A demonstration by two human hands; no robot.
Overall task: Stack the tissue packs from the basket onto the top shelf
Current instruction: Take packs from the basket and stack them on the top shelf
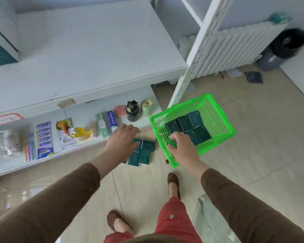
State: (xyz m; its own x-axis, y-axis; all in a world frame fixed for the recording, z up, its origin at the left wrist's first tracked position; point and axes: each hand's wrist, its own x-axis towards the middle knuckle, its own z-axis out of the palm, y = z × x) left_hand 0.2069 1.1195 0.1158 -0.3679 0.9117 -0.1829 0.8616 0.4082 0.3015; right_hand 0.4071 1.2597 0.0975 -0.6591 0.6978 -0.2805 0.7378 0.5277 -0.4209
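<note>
The bare top shelf is seen up-left of the green basket. Dark tissue packs lie inside; one is gripped by the right hand, fingers curled. Left of the basket, the left hand is spread flat over floor packs.

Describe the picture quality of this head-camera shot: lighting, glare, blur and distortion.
Head view: soft, even daylight with faint shadows; pale glare patches on the glossy beige floor tiles at lower left; wide-angle bending curves the white perforated shelf post; the black bin bag at the far right corner looks smeared; the bright green plastic basket and both hands stay fairly sharp.
</note>
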